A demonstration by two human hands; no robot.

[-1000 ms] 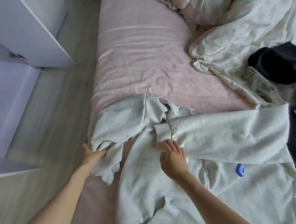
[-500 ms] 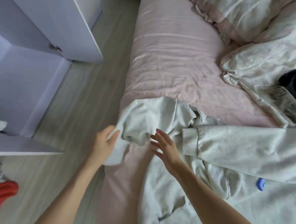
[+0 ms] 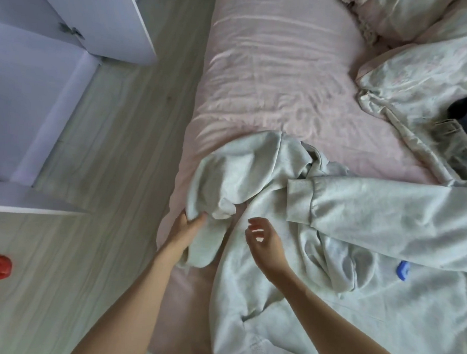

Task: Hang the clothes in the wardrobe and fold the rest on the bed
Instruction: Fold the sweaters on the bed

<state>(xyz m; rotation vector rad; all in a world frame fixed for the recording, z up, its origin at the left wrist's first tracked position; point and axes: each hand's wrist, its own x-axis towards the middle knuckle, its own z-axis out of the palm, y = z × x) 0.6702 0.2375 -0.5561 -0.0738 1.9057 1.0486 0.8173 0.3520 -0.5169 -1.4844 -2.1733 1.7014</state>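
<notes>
one pale grey-green cotton sweatshirt (image 3: 289,274) spread on pink-sheeted bed (image 3: 272,78) | two hands: left hand (image 3: 187,228) grasping its sleeve, right hand (image 3: 264,236) released, fingers loosely curled above it

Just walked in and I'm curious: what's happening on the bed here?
A person is folding a pale grey sweatshirt on the pink bed. The left hand grips one sleeve near the bed's edge, while the right hand hovers open just above the body of the garment. The other sleeve already lies folded across it.
</notes>
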